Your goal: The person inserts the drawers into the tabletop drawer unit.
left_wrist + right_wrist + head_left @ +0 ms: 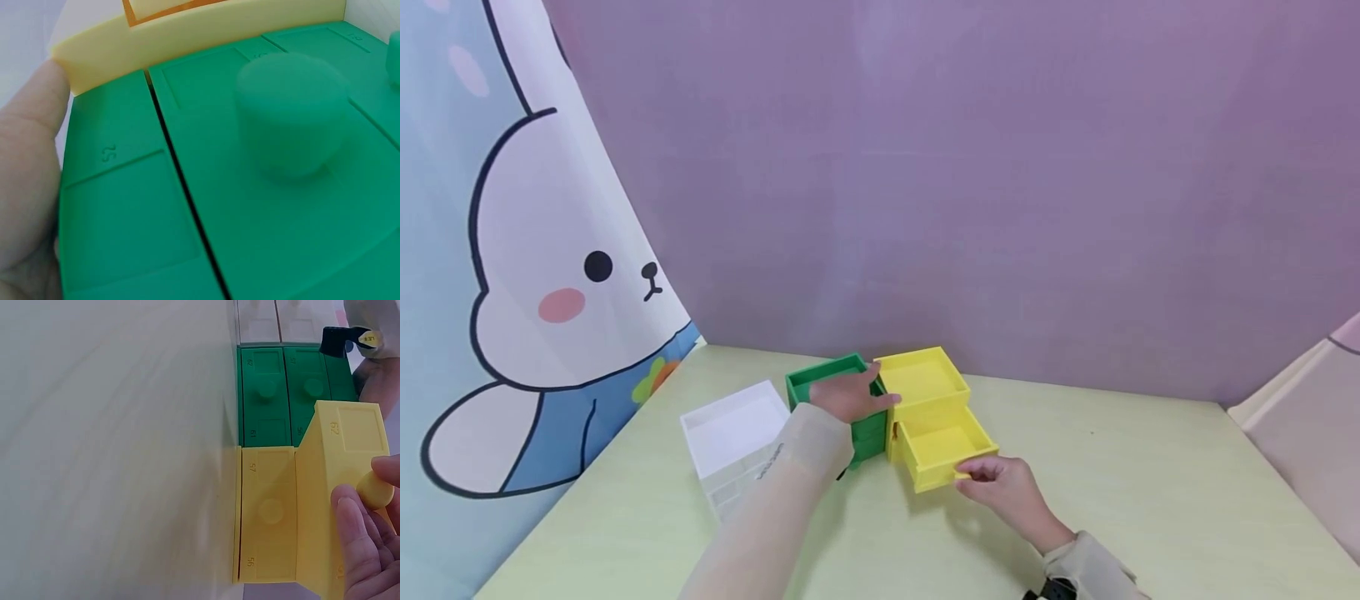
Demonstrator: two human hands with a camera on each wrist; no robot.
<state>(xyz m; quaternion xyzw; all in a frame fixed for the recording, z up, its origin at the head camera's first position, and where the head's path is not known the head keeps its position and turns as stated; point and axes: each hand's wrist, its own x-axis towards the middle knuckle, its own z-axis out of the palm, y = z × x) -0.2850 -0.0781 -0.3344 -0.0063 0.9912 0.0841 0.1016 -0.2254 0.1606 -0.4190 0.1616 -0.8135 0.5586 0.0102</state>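
A yellow drawer cabinet [922, 379] has its upper drawer [942, 442] pulled out toward me. My right hand [1003, 492] pinches the round knob [375, 490] on that drawer's front. The lower yellow drawer [270, 512] sits closed beneath it. My left hand [846, 396] lies over the top of the green drawer cabinet [868, 437], with straight fingers reaching to the yellow cabinet's left side. In the left wrist view, part of that hand [28, 187] shows beside the green top edge, a fingertip touching the yellow corner. Some left fingers are hidden.
A white drawer cabinet [737, 425] stands left of the green one, partly behind my left forearm. All stand on a pale yellow table [1150, 483], with a purple backdrop [1000, 183] behind and a cartoon-printed cloth [550, 250] at left.
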